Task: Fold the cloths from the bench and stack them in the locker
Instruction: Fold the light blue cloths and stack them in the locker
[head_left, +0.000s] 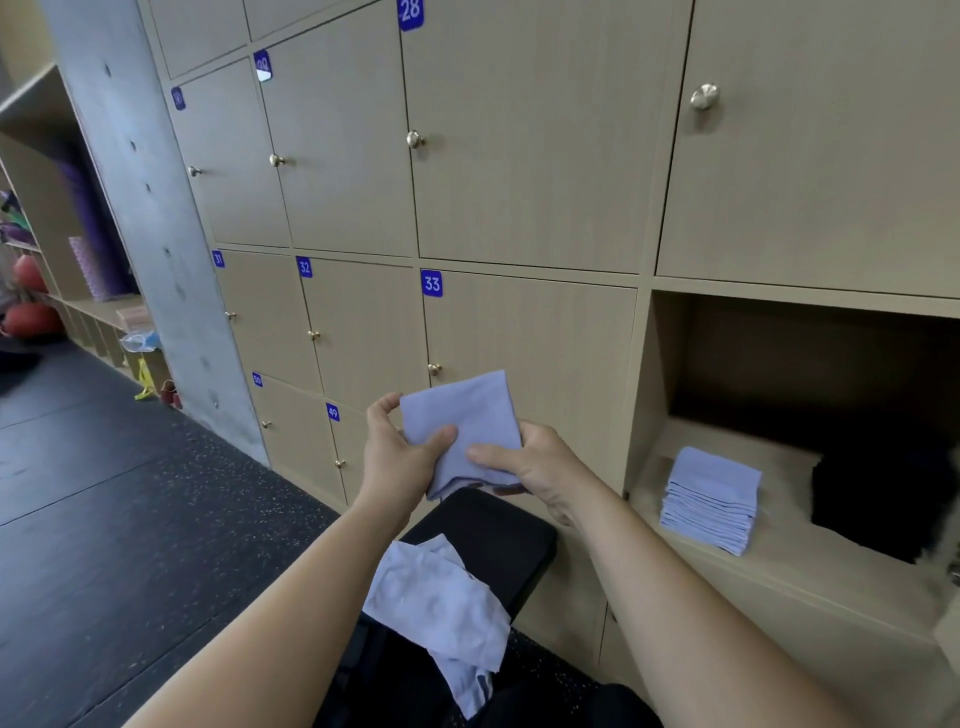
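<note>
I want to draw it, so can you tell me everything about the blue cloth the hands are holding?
The cloth is pale lavender-blue, thin and soft-looking, folded into a rough square with layered edges along its bottom. It is held in the air before locker door 33, above the black bench. The left hand pinches its left side; the right hand grips its lower right corner, thumb across the front. Nothing else touches it.
</note>
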